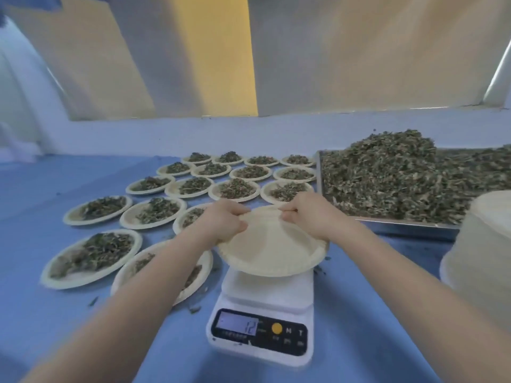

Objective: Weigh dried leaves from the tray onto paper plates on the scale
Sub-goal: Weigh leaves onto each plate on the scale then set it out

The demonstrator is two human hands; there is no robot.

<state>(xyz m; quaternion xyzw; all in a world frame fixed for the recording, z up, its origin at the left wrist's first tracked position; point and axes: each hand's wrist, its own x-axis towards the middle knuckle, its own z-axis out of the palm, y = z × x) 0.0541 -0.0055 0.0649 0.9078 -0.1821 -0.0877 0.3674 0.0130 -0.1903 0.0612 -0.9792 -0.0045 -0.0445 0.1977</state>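
Observation:
An empty paper plate (272, 248) is above the platform of a white digital scale (265, 308), tilted a little; whether it touches the platform I cannot tell. The scale's display reads 12. My left hand (225, 221) pinches the plate's far rim on the left side. My right hand (307, 215) pinches the same far rim on the right side. A metal tray (409, 223) heaped with dried leaves (401, 178) stands to the right, behind the scale.
Several paper plates with portions of leaves (96, 255) cover the blue table to the left and behind the scale. A stack of empty paper plates (484, 244) stands at the right edge. Loose leaf bits lie near the scale.

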